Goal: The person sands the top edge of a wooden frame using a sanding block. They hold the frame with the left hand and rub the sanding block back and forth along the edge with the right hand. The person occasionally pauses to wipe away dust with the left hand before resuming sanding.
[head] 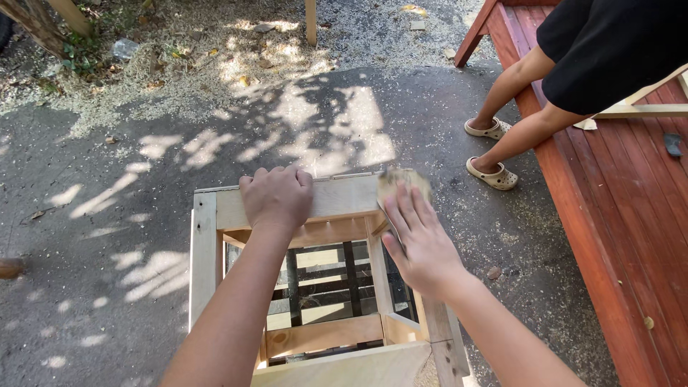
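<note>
Outdoor woodworking yard, sawdust on paving, probably a red bench

Red wooden bench, seated person's beige clogs, sawdust

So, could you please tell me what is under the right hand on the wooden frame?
A worn, tan abrasive sheet lies under the right hand, pressed on the wooden frame at its top corner. The fingers cover most of the sheet; the wood beneath is hidden.
</note>
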